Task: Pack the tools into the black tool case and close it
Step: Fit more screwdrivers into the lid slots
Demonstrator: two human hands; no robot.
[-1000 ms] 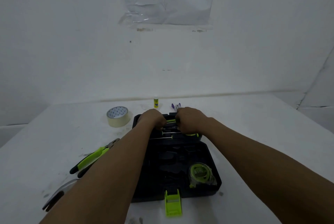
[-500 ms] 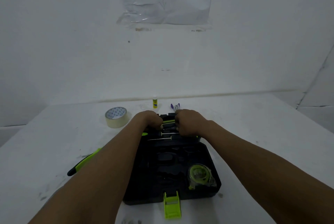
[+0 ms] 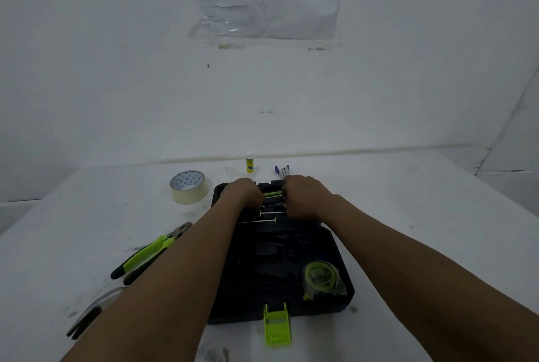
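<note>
Head view: both hands over the far half of the tool case (image 3: 280, 268) on the bench (image 3: 408, 215).
Screwdriver (image 3: 272, 194): long axis ran left-right, between the hands.
Left hand (image 3: 246, 194): curled at its left end; grip unclear.
Right hand (image 3: 303, 196): curled at its right end; grip unclear.
Pliers (image 3: 151, 250): unpacked, nearer the left hand.

Two bare forearms run up from the lower corners of the view; no sleeve, cuff, watch or band shows on either; the left hand (image 3: 246, 192) and the right hand (image 3: 303, 195) are ungloved; no ring shows on the knuckles that face the camera; most of the fingers are hidden from view.
</note>
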